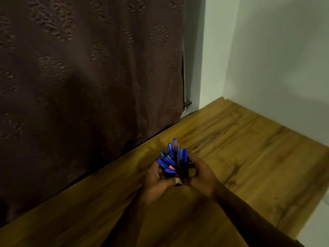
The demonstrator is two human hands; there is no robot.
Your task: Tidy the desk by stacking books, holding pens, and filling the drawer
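Both hands are curled round a dark pen holder [180, 172], the left hand [156, 179] gripping its left side with the thumb laid across the front, and the right hand [199, 173] gripping its right side, fingers wrapped toward the back. The pen holder stands upright between the palms; whether its base touches the wood or is lifted just off it cannot be told. It is nearly black and mostly covered by the fingers. A bunch of pens [175, 155] sticks out of its top, almost all with bright blue caps, fanning outward to the left and rising straight at the back; one low at the front left shows a pink or red patch. Behind and to the left of the pen holder hangs a dark brown curtain [89, 68] with an embossed leaf and medallion pattern, meeting the far edge of the tabletop [249, 139]. Under and around the pen holder, the tabletop is warm brown wood with streaky grain. To the right of the pen holder and beyond it, a pale wall [267, 50] forms a corner. Both forearms are dim and run out of the bottom edge, and the pens' print is too blurred to read.
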